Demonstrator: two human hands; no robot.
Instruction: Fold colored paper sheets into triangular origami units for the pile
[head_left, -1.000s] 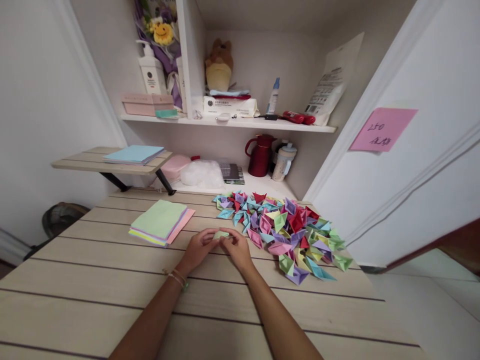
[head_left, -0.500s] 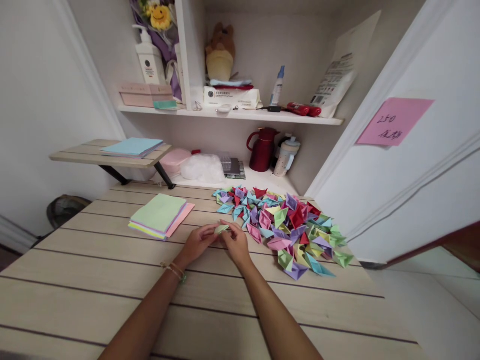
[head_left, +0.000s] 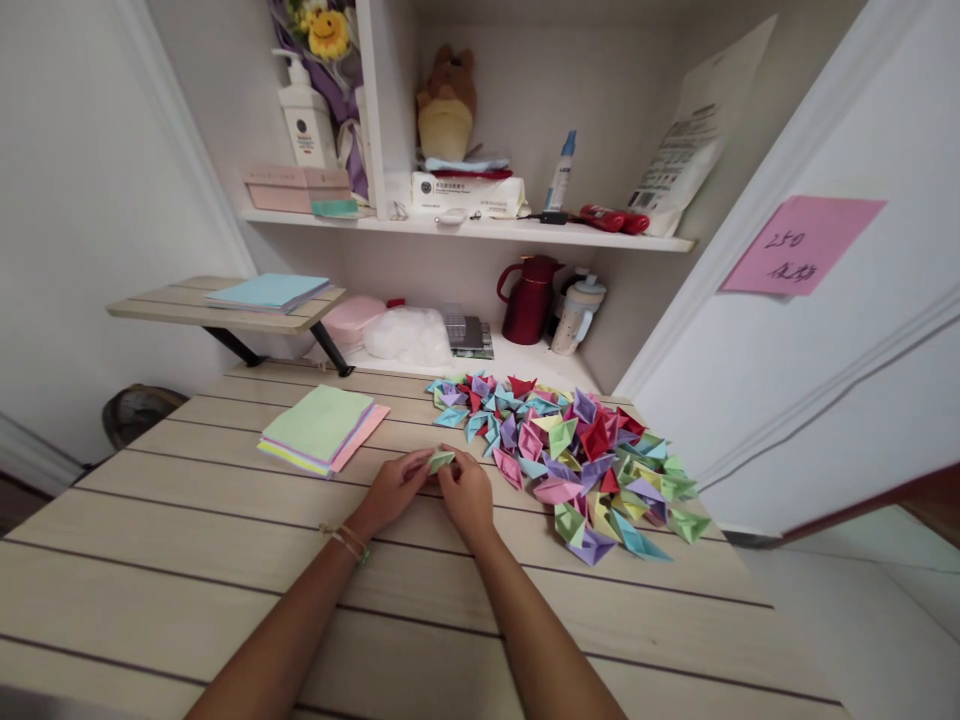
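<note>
While the left hand (head_left: 394, 490) and right hand (head_left: 468, 495) face each other over the counter (head_left: 405, 580), their fingers pinch folded green paper (head_left: 440, 460) between them. Its long axis seems to run left to right, neither hand clearly nearer.

Pale green paper (head_left: 440, 461), apparently folded, between hands (head_left: 468, 497)

Beyond the right grip (head_left: 468, 492) and slightly to its right, a red jug (head_left: 528, 305) stood beside a pale tumbler (head_left: 576, 320); higher up, a plush toy (head_left: 448, 115) sat above a white packet (head_left: 466, 197), a pump bottle (head_left: 309, 125) farther left, a pouch (head_left: 697, 135) farther right
</note>
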